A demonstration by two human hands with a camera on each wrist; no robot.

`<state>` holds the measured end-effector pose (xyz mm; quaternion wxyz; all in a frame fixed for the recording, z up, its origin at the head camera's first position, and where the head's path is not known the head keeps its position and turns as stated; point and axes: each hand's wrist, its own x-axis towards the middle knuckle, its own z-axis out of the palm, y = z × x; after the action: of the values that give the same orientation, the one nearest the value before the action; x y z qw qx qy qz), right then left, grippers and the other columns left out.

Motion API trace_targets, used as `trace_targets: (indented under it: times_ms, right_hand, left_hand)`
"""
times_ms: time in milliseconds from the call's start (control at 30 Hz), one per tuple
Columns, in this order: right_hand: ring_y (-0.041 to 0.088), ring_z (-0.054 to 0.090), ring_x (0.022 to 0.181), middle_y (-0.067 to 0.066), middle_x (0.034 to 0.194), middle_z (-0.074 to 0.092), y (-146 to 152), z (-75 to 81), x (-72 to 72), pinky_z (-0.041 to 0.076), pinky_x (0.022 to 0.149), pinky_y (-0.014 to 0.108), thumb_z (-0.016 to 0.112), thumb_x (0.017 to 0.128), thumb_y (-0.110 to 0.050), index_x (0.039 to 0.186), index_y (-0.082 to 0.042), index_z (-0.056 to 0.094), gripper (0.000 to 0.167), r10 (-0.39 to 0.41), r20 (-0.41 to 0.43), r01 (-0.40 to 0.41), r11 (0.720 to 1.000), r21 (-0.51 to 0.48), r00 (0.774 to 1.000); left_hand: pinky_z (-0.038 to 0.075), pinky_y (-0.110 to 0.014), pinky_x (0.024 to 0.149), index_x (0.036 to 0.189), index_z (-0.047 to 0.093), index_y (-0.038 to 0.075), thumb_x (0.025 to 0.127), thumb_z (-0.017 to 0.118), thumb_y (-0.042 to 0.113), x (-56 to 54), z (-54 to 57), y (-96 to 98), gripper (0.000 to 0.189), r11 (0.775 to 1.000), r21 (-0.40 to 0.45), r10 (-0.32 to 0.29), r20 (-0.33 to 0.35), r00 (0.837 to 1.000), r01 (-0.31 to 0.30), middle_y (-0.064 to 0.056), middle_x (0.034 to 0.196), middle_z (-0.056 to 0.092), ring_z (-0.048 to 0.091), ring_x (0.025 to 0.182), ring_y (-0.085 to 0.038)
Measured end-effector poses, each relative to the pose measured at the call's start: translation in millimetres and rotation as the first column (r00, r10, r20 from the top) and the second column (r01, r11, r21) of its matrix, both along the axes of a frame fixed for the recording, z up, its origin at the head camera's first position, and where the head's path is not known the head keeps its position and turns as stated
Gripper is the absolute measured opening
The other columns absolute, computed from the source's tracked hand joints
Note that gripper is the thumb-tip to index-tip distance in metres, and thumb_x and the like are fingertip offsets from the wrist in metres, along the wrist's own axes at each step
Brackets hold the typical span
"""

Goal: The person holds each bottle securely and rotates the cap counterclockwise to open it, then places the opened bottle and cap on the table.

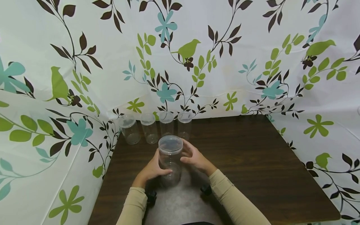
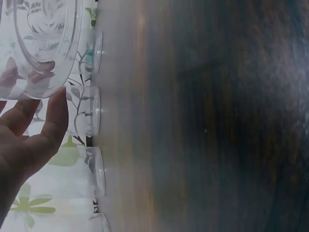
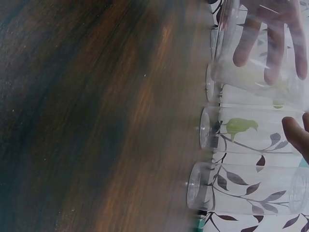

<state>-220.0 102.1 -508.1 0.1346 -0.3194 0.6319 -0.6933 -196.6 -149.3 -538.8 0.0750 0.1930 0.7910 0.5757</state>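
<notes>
A clear plastic jar with a translucent lid is raised in front of me, tilted so that its ringed base shows in the left wrist view. My left hand grips its left side, thumb across the front and fingers round the back. Those fingers show through the jar wall in the right wrist view. My right hand is at the jar's right side, thumb and fingers loosely curved with a gap between them. Only its fingertips show in the right wrist view, just beside the jar.
Several similar clear lidded jars, among them a leftmost one and a rightmost one, stand in a row at the back left of the dark wooden table. Patterned white cloth hangs behind the table and at both sides.
</notes>
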Motion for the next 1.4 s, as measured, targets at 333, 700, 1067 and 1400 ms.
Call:
trace_targets:
  times_ms: [333,700,1067,1400]
  right_hand:
    - [0.044,0.044,0.131,0.028,0.152,0.039,-4.2,3.7,-1.9,0.047,0.100,0.031,0.083,0.081,-0.051,0.159,-0.001,0.022,0.110,0.012,0.041,-0.011,1.000,-0.024,0.999]
    - [0.030,0.045,0.134,0.030,0.155,0.031,-5.3,2.1,-1.0,0.044,0.102,0.028,0.085,0.077,-0.053,0.162,-0.006,0.002,0.128,-0.032,0.125,0.035,0.999,-0.017,0.992]
    - [0.021,0.042,0.141,0.027,0.157,0.033,-12.1,1.2,2.9,0.040,0.109,0.028,0.082,0.084,-0.045,0.156,0.005,0.022,0.107,-0.051,0.060,0.055,0.996,-0.075,0.997]
    - [0.025,0.049,0.128,0.030,0.150,0.040,-4.8,3.6,-3.6,0.043,0.103,0.027,0.085,0.075,-0.057,0.159,0.005,0.016,0.125,0.028,0.060,-0.026,0.999,-0.025,0.998]
  left_hand:
    - [0.029,-0.046,0.115,0.160,0.007,0.016,0.070,0.095,0.017,4.2,-1.0,15.7,0.126,0.995,-0.007,-0.103,-0.021,0.994,0.103,-0.014,0.157,0.034,0.037,0.140,-0.025]
    - [0.028,-0.052,0.115,0.158,0.014,0.012,0.069,0.095,0.018,3.4,-1.2,11.6,0.121,0.999,0.003,-0.049,-0.010,0.999,0.050,-0.018,0.153,0.040,0.040,0.139,-0.030]
    - [0.032,-0.053,0.113,0.155,0.017,0.009,0.069,0.094,0.014,2.7,-0.3,3.2,0.115,1.000,-0.009,0.017,0.006,1.000,-0.017,-0.020,0.145,0.048,0.048,0.134,-0.034]
    - [0.026,-0.052,0.116,0.160,0.006,0.014,0.070,0.094,0.016,8.4,-1.3,14.1,0.126,0.993,0.008,-0.115,-0.004,0.993,0.115,-0.015,0.158,0.033,0.034,0.143,-0.028]
